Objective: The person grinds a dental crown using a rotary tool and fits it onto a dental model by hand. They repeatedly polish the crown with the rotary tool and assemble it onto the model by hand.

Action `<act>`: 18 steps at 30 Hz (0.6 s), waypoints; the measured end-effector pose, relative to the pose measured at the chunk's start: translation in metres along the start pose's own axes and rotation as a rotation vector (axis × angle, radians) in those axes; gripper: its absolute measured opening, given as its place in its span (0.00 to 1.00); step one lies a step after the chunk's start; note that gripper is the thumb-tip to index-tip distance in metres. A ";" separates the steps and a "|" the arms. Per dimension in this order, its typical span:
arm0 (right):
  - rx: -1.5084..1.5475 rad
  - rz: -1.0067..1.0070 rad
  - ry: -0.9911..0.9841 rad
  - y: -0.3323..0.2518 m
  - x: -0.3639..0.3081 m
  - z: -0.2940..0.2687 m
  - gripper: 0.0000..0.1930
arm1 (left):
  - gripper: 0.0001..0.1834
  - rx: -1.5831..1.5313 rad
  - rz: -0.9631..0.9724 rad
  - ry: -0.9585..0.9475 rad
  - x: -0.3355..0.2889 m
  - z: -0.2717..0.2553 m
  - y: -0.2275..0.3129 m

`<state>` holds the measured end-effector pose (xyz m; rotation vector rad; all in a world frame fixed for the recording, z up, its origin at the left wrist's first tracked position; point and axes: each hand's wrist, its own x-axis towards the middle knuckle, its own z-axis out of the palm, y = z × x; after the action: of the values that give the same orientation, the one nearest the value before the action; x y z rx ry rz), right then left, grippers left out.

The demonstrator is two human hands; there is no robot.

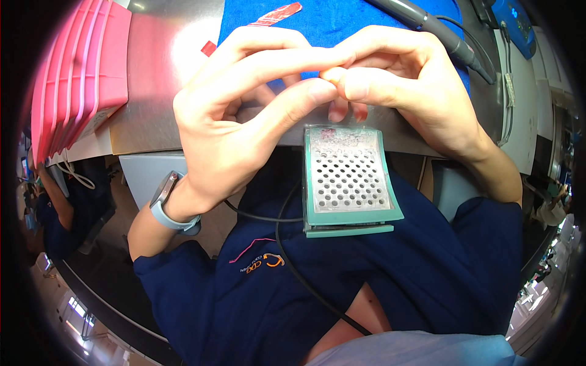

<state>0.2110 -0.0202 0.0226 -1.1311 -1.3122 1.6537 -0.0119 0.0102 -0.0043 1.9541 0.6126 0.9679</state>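
My left hand [235, 104] and my right hand [406, 82] meet fingertip to fingertip above the front edge of the metal worktable [152, 104]. Thumb and forefinger are pinched together on both; whatever sits between them is too small or hidden to make out. Just below the fingertips, a perforated metal plate in a green frame [348, 177] juts out from the table edge toward my body. Behind my hands lies a blue cloth [329, 18]. A red printed strip [278, 14] rests on it, and a small red scrap [209, 48] lies near its left edge.
Pink ribbed bins [82, 73] stand at the left. A dark grey pen-shaped tool [427, 30] with a cable lies across the cloth's right side, near a blue device [514, 24]. A black cable [293, 268] hangs over my front. Part of another person [61, 204] shows at far left.
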 end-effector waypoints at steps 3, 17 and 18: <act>-0.004 -0.013 -0.023 0.000 0.000 -0.001 0.11 | 0.15 0.005 0.050 -0.015 0.000 -0.002 -0.002; 0.134 -0.029 -0.117 -0.001 0.001 0.003 0.12 | 0.13 -0.146 0.025 0.052 0.001 0.003 0.004; 0.133 -0.027 -0.117 -0.001 0.000 0.003 0.12 | 0.13 -0.072 0.108 0.044 0.000 0.001 0.000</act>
<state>0.2077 -0.0210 0.0238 -0.9466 -1.2630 1.7816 -0.0107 0.0099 -0.0044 1.9224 0.4939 1.0869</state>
